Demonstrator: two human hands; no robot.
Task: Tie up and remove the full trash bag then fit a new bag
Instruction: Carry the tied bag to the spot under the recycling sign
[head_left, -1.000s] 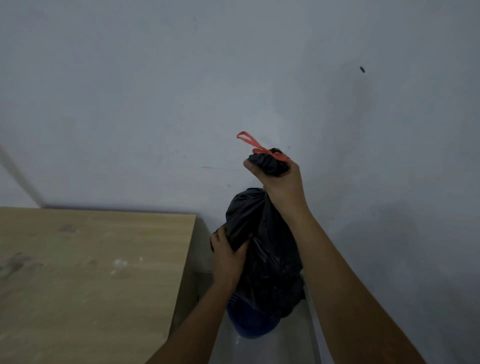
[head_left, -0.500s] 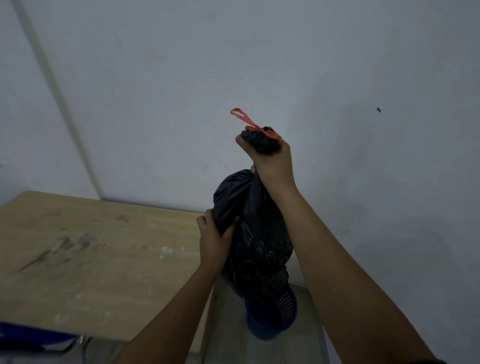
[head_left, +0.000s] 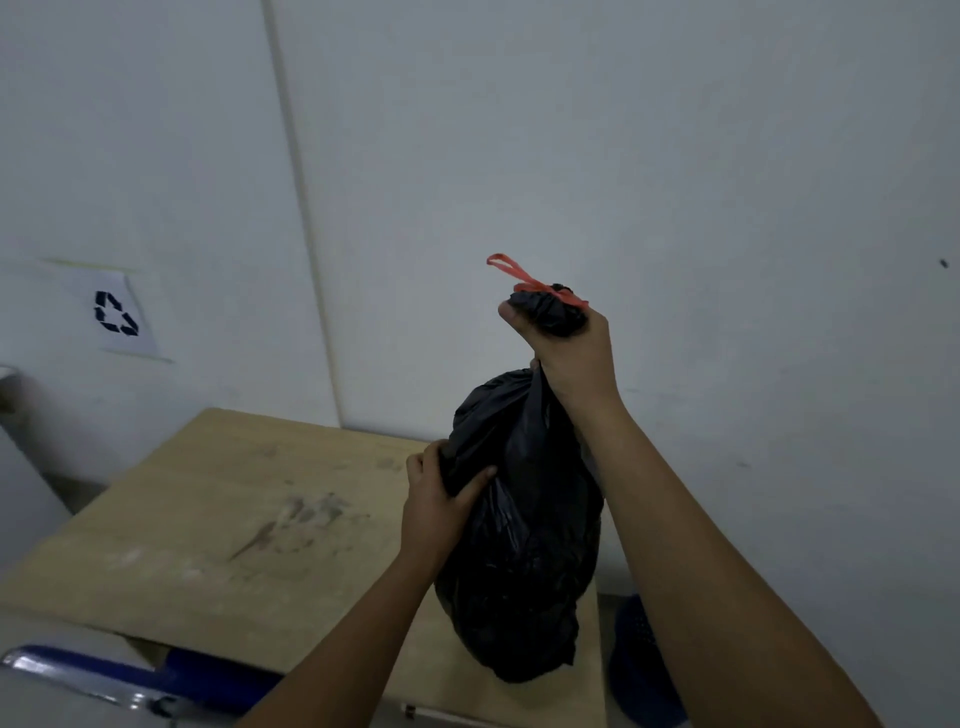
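Note:
A full black trash bag (head_left: 524, 551) hangs in the air above the right end of a wooden table (head_left: 218, 530). Its neck is gathered and tied with a red drawstring (head_left: 524, 278) that sticks out up and to the left. My right hand (head_left: 571, 353) is closed around the neck just under the knot. On the bag's upper left side, my left hand (head_left: 441, 499) pinches a fold of plastic. A blue perforated trash bin (head_left: 644, 670) stands on the floor at the lower right, partly hidden behind my right forearm.
A pale wall is close behind, with a vertical seam (head_left: 301, 218) and a paper recycling sign (head_left: 117, 314) at the left. A blue and chrome chair part (head_left: 130, 680) shows at the bottom left, in front of the table's edge.
The bag has come up out of the blue bin and moved left, over the table's right end. The view has swung left, showing the sign. Both hands keep their grips.

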